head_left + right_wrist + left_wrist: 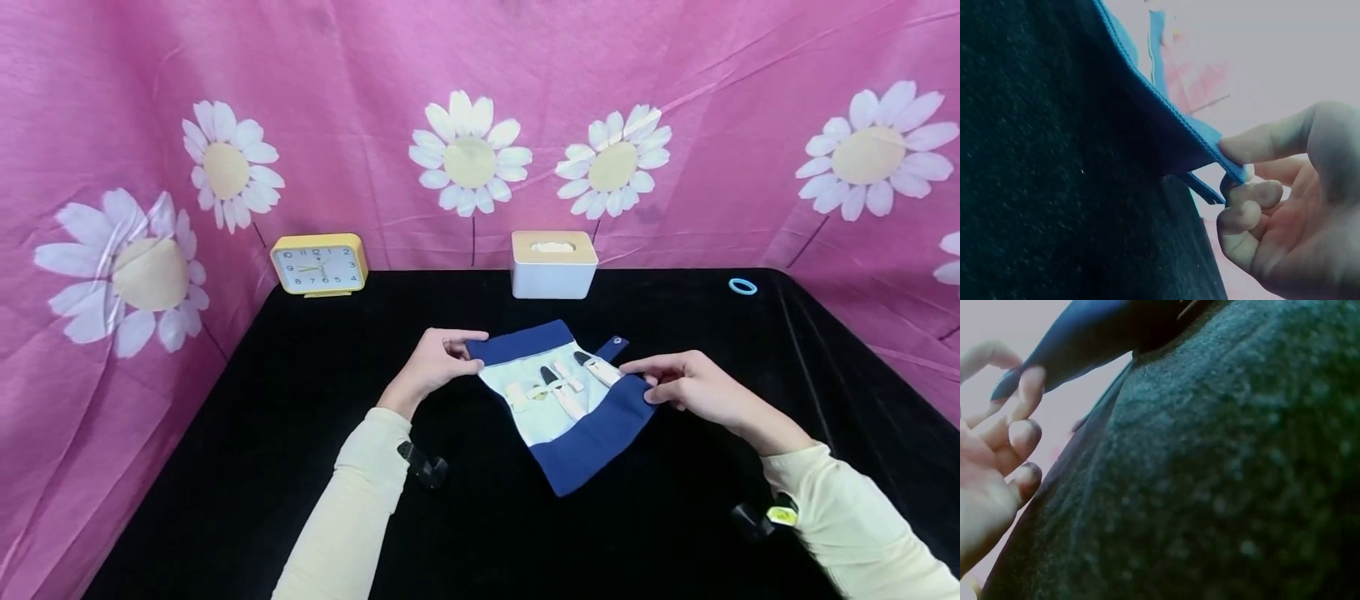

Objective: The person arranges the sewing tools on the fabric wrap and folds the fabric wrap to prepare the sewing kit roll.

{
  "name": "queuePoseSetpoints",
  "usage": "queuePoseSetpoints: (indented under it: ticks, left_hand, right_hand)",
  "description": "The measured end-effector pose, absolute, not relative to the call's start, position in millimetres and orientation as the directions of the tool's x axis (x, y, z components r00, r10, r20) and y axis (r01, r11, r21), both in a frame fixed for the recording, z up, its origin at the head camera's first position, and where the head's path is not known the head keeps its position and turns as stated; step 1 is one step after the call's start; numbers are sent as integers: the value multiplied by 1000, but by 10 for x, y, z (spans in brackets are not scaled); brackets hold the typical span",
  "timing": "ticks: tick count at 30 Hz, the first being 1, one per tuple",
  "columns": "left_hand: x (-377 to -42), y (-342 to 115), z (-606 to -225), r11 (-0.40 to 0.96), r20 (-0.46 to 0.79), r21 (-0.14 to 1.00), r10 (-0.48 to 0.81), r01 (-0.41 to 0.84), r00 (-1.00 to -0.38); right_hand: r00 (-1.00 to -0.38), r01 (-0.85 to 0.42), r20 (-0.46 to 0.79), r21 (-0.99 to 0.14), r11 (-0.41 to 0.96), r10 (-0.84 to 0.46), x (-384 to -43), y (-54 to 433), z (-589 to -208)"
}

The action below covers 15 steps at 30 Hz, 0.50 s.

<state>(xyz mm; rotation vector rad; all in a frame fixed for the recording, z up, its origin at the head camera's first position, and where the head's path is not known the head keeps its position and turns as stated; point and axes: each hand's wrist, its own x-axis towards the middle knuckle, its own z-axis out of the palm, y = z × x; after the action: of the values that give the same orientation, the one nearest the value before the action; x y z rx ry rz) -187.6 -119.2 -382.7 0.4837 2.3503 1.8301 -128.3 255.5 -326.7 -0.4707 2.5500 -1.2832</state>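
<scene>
Between the hands, a navy cloth roll-up pouch [596,448] is spread open, tilted and lifted off the table at its held edges. Inside, its pale lining carries several small light-coloured tools [564,393] with dark tips, some under a strap; their exact kind is too small to tell. A tab with a snap [613,346] sticks out from its far right side. My left hand [438,367] pinches the far left corner between thumb and fingers. On the opposite side, my right hand [693,390] pinches the edge, also clear in the right wrist view, where the blue hem [1179,119] shows.
A black cloth [480,533] covers the table. Along its back stand a yellow alarm clock [318,265] at left and a tissue box [554,271] near the middle. A light blue ring [742,287] lies at the back right. Pink flowered curtain [337,125] surrounds the table.
</scene>
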Motion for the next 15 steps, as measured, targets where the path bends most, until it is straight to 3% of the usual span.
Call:
queuePoseSetpoints:
  ticks: [15]
  left_hand:
    - [-1845,-1240,-3809,354,45,917,366,184,-929]
  right_hand:
    - [-881,-148,-151,-813,564,-449,-1442,2706,-3558]
